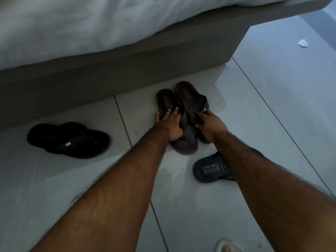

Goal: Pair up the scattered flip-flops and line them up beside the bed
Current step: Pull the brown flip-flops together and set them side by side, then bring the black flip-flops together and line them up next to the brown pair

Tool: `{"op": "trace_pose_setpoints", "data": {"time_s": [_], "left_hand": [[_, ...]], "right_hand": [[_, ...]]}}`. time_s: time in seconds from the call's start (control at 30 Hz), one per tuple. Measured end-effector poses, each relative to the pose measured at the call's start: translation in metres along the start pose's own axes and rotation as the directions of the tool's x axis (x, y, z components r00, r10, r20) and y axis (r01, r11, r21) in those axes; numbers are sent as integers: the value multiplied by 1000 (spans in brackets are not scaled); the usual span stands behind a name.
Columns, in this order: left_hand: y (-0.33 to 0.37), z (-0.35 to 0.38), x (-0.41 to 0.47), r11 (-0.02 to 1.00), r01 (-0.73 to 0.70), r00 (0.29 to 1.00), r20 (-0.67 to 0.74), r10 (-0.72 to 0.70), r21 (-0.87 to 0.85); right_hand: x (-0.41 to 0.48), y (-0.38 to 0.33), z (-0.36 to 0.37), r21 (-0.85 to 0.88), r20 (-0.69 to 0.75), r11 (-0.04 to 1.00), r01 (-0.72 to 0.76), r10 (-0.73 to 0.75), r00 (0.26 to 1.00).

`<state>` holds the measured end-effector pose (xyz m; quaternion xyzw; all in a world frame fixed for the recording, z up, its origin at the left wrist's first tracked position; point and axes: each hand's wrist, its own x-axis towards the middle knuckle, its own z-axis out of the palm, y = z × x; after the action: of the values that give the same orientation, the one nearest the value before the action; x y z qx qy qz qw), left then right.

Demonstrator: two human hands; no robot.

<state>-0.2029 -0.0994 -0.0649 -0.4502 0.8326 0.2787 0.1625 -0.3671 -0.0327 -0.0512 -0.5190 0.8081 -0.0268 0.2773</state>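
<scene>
Two dark brown flip-flops lie side by side on the tiled floor, heels toward the bed base (pixel 127 73). My left hand (pixel 170 125) grips the strap area of the left brown flip-flop (pixel 166 101). My right hand (pixel 209 124) holds the strap of the right brown flip-flop (pixel 189 97). A black flip-flop (pixel 68 140) lies sideways at the left near the bed. A dark blue flip-flop (pixel 209 169) sits under my right forearm, partly hidden.
White bedding (pixel 91 24) hangs over the bed frame. A crumpled white scrap (pixel 303 43) lies on the floor at the far right. A foot in a pale sandal (pixel 227 246) shows at the bottom edge. Grey tiles stretch to the right.
</scene>
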Motion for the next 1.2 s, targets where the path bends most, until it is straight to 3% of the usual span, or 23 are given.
{"op": "trace_pose_setpoints", "data": {"time_s": [0.53, 0.7, 0.77, 0.83, 0.93, 1.0, 1.1, 1.2], "left_hand": [[3, 3, -10, 999, -33, 999, 27, 32, 25], [5, 7, -10, 996, -36, 999, 34, 33, 79], [4, 6, -10, 997, -40, 999, 24, 39, 73], [0, 6, -15, 999, -44, 996, -78, 46, 23], [-18, 13, -33, 996, -22, 940, -341, -10, -90], [-44, 21, -53, 993, 45, 866, -491, -95, -112], [-97, 28, -82, 974, 214, 738, -642, -208, -69], [-154, 29, -111, 932, 357, 652, -696, -300, -68]], "right_hand": [[-15, 13, 17, -49, 16, 998, -46, 47, 999], [-13, 12, 14, -87, 103, 995, -55, 64, 993], [-19, 10, 10, -4, 124, 998, -68, 68, 990], [-31, 11, 4, 80, 38, 993, -84, 81, 996], [-62, 29, -1, 149, -188, 982, -116, 144, 972], [-84, 52, 3, 101, -262, 975, -199, 219, 940], [-114, 91, 14, 18, -272, 938, -346, 338, 901], [-134, 114, 27, 54, -198, 908, -416, 418, 887]]}}
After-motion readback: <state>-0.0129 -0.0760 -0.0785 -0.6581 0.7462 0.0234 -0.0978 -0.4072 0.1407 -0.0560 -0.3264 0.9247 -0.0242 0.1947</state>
